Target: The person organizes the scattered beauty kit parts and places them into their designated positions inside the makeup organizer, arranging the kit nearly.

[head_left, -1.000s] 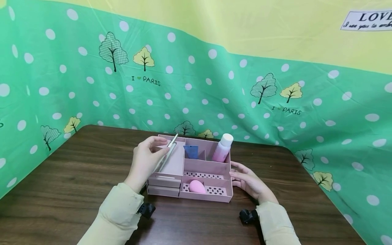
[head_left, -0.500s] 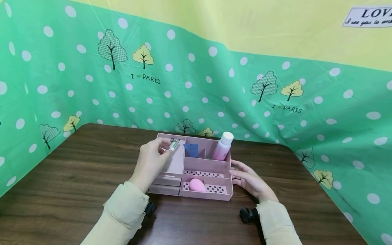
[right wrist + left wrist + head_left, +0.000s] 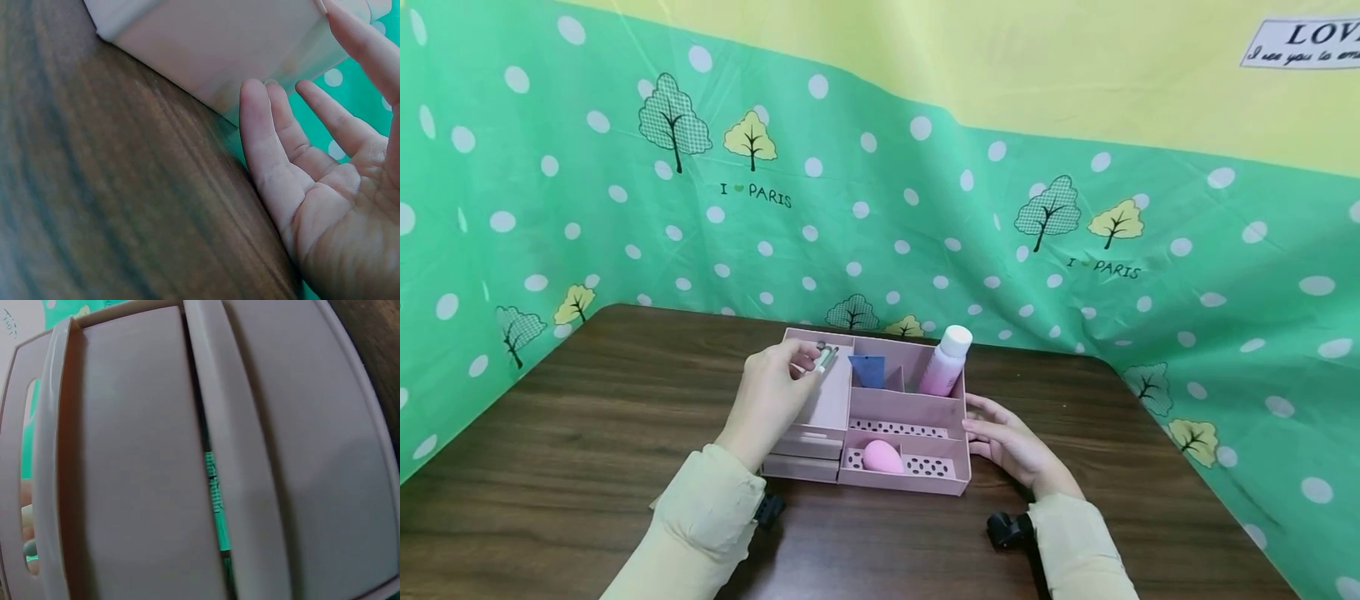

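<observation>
A pink box with many little rooms stands on the brown tabletop, near the middle of its far edge. The left hand is over the box's left part, by its far left corner. Its thumb and fingers pinch a slim whitish thing, which leans over the flat left top of the box. I cannot tell if it is one piece or two. Below that, the near left corner of the box has two drawers, one above the other. The left wrist view shows the drawer fronts up close.

The right hand is at the right side of the box. Its fingers are apart and touch the side wall, and nothing is held in them.

In the far right corner of the box, a pink bottle with a white cap leans to the right. A flat blue thing sticks up to the left of it. A pink egg-shaped puff sits in the row along the near edge. Behind the tabletop hangs a green and yellow cloth with white dots and trees.
</observation>
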The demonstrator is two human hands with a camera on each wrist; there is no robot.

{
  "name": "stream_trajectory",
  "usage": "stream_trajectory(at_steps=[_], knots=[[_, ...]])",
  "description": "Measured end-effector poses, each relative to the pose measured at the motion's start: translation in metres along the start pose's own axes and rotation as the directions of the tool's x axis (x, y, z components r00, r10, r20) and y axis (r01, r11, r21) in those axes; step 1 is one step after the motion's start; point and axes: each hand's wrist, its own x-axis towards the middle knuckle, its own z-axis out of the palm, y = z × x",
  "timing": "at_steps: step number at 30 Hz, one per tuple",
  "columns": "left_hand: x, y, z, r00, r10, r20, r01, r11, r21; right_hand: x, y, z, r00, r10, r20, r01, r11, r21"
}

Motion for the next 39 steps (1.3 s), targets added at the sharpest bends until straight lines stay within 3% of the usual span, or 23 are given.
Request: stream_trajectory(at_steps=[7,14,20,24,33,39], knots=[[0.01,0.004,0.006,0.999,0.054,-0.004,-0.054,0.997,0.056,0.001,0.001,-0.001,1.0,-0.009,0.012,0.009,1.0,0.001],[0.019,0.005,0.013,0.998,0.056,0.023,-0.058,0.991,0.121,0.001,0.001,0.0,1.0,-0.007,0.014,0.007,1.0,0.006],[0.021,0.007,0.012,0.997,0.06,0.049,-0.066,0.99,0.126,0.001,0.0,0.001,1.0,-0.005,0.009,0.005,1.0,0.004],[0.02,0.008,0.008,0.997,0.045,0.062,-0.051,0.995,0.084,0.001,0.0,0.0,1.0,-0.002,0.005,0.002,1.0,0.002],[0.01,0.011,-0.016,0.998,0.04,0.056,-0.037,0.997,-0.068,0.002,0.001,0.0,1.0,-0.007,0.017,0.006,1.0,0.011],[0.005,0.005,-0.043,0.997,0.064,0.044,-0.062,0.997,-0.048,0.0,0.001,-0.001,1.0,-0.012,0.012,0.012,1.0,-0.001]])
